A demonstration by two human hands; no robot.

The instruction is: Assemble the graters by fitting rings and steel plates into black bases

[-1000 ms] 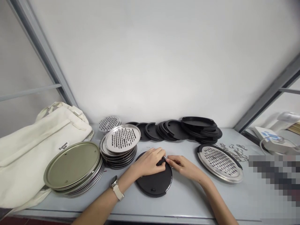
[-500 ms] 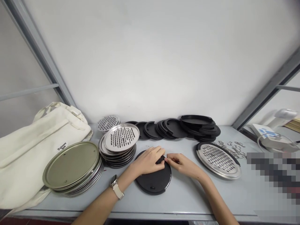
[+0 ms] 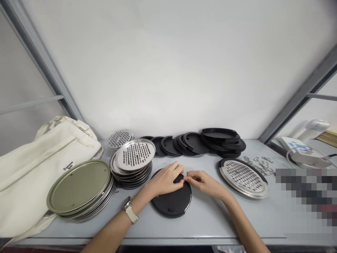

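Observation:
A black round disc (image 3: 172,202) with a raised partial rim lies on the grey table in front of me. My left hand (image 3: 167,179) reaches over its upper part, with thumb and fingers closed on the far right edge. From the right, my right hand (image 3: 204,183) meets it there, pinching a small shiny metal piece (image 3: 184,174) against that edge. Fingers cover most of the piece, so its full shape is hidden. Several loose metal clips (image 3: 259,165) lie to the right, behind a perforated silver disc (image 3: 243,177) with a black rim part.
At the left, a stack of olive-topped round plates (image 3: 79,186) stands by a cream bag (image 3: 47,168). Grater-like silver discs (image 3: 135,154) are piled beside it. Black discs (image 3: 196,142) line the wall. A white box with a cable (image 3: 301,149) sits far right.
The view has shifted slightly. Both hands stay at the black disc's edge, with only small finger movements around the metal piece.

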